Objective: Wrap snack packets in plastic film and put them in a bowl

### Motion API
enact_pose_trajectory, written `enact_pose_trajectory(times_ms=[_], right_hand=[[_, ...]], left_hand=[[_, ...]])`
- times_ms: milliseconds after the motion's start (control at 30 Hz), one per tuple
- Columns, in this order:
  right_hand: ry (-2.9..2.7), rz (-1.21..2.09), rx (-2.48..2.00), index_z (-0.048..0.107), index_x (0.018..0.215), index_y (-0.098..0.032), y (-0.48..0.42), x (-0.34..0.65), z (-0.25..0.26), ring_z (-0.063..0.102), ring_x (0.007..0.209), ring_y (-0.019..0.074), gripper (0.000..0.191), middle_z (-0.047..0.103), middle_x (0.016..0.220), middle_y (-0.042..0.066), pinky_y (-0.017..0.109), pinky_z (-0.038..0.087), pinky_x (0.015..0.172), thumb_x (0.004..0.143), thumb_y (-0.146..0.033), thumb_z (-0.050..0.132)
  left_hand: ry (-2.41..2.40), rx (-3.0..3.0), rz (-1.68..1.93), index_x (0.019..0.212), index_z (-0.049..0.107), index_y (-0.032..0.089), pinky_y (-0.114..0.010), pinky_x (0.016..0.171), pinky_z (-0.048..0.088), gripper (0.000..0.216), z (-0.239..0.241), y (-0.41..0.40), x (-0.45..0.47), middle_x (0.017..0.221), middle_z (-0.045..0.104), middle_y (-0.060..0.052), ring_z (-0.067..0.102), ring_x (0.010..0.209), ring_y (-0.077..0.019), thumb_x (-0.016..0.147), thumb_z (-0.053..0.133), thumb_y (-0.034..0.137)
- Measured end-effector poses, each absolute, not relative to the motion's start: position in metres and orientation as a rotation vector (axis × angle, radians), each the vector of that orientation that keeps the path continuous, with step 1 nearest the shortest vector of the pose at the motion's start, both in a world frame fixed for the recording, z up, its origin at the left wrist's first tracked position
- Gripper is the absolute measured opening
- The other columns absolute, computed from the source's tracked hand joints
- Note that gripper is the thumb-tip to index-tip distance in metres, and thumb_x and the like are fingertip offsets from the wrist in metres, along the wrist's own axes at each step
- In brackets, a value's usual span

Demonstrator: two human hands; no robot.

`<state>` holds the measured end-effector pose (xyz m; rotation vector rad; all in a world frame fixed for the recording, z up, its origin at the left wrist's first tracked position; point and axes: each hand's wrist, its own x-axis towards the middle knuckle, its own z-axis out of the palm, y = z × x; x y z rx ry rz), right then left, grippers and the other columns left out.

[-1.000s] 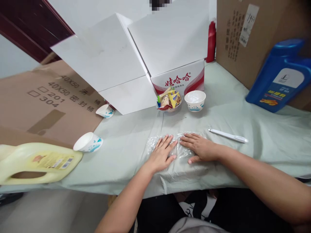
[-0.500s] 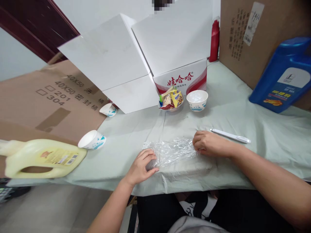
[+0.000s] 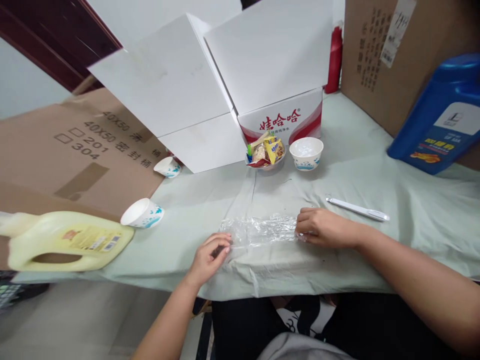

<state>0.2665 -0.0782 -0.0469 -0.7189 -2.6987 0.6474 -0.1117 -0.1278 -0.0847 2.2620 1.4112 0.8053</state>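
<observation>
A crinkled sheet of clear plastic film (image 3: 260, 231) lies on the green tablecloth between my two hands. My left hand (image 3: 210, 255) is at its left edge, with thumb and fingertips drawn close together on the plastic. At the opposite end, my right hand (image 3: 318, 227) has its fingers curled down and pinches the film's right edge. Whether the film is a bag or a single layer, I cannot tell. Just beyond my right hand lies a slim white tool (image 3: 358, 209) resembling a utility knife.
Behind the film stand a bowl of wrapped snacks (image 3: 265, 152) and a paper bowl (image 3: 306, 154) with clear plastic inside. Two paper bowls (image 3: 142, 213) lie tipped at left, near a yellow jug (image 3: 71, 240). White boxes (image 3: 279, 117), a cardboard box (image 3: 75, 150) and a blue bottle (image 3: 435, 120) border the table.
My left hand has shifted left, and its thumb has come up towards the fingers. The film is stretched flatter between the hands. My right hand stays at the right edge.
</observation>
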Motion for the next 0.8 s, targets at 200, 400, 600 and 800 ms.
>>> enact_pose_trajectory(times_ms=[200, 400, 600, 800], right_hand=[[-2.626, 0.646, -1.270, 0.065, 0.103, -0.017, -0.074, 0.262, -0.058, 0.060, 0.068, 0.0190, 0.026, 0.069, 0.077, 0.007, 0.028, 0.037, 0.062, 0.093, -0.024, 0.041], [-2.654, 0.416, -1.383, 0.047, 0.137, -0.015, -0.078, 0.256, -0.064, 0.064, 0.089, 0.0255, 0.050, 0.069, 0.097, 0.012, 0.033, 0.043, 0.074, 0.087, -0.019, 0.046], [-2.619, 0.523, -1.240, 0.063, 0.117, -0.016, -0.073, 0.261, -0.067, 0.060, 0.101, 0.0263, 0.037, 0.062, 0.111, 0.014, 0.036, 0.045, 0.086, 0.081, -0.016, 0.055], [-2.521, 0.732, -1.219, 0.061, 0.118, -0.015, -0.074, 0.269, -0.057, 0.064, 0.083, 0.0199, 0.043, 0.069, 0.095, 0.008, 0.029, 0.046, 0.074, 0.077, -0.009, 0.050]], left_hand=[[1.861, 1.993, 0.809, 0.086, 0.062, 0.019, -0.026, 0.066, 0.051, 0.027, -0.092, -0.099, -0.108, 0.073, 0.066, -0.001, 0.061, 0.066, -0.0145, 0.087, 0.051, 0.043], [2.181, 2.082, 0.496, 0.091, 0.064, 0.021, -0.028, 0.065, 0.046, 0.021, -0.090, -0.076, -0.092, 0.068, 0.062, 0.001, 0.061, 0.066, -0.0175, 0.083, 0.057, 0.039], [2.250, 2.535, 0.768, 0.106, 0.064, 0.018, -0.038, 0.080, 0.049, 0.025, -0.075, -0.094, -0.057, 0.099, 0.062, -0.012, 0.060, 0.096, -0.0267, 0.090, 0.047, 0.028], [1.621, 2.692, 0.355, 0.131, 0.053, 0.021, -0.048, 0.094, 0.045, 0.041, -0.089, -0.127, 0.013, 0.126, 0.058, -0.013, 0.050, 0.114, -0.0310, 0.095, 0.044, 0.038]])
